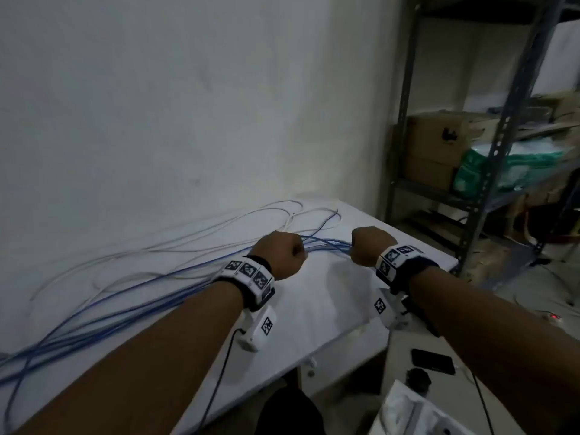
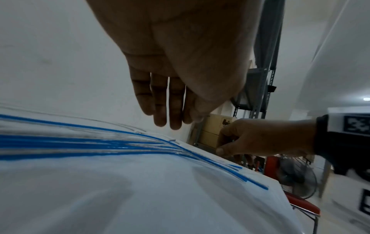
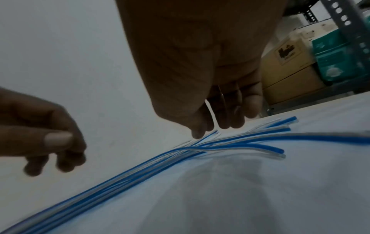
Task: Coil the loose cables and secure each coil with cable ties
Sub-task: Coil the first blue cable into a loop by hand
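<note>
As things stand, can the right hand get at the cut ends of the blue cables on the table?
Probably yes. The right hand hovers just above the blue cables, its fingertips close to the strands, and nothing lies between them. The left hand sits off to the side.

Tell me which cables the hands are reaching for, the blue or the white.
The blue cables, whose cut ends lie between the left hand and right hand; the white cables loop farther back toward the wall.
</note>
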